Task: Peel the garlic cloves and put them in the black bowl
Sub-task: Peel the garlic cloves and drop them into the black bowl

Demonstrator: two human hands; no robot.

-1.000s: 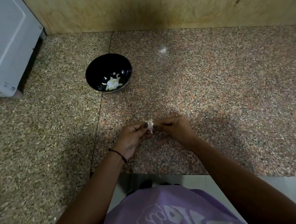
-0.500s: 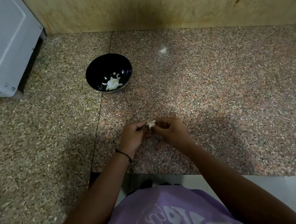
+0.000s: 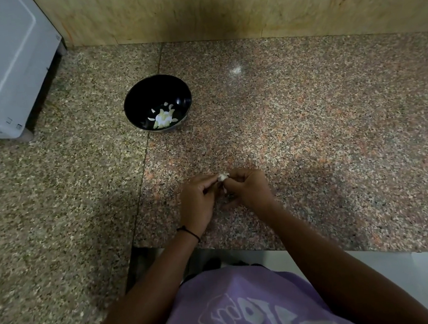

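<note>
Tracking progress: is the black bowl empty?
Not empty: pale garlic pieces lie at the bottom of the bowl. Cloves or skins, cannot tell.

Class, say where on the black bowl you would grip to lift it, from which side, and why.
The near rim of the black bowl, pinched from above, thumb outside. It stands upright and open-topped, its round wall offers no handle, and the peeled cloves lie low inside.

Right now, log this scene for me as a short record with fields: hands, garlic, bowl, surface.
left hand: pinches the clove
right hand: pinches the same clove
clove: small, white, between the fingertips of both hands
bowl: black, upright, beyond the hands, to their left
in bowl: pale garlic pieces
counter: speckled stone
</note>
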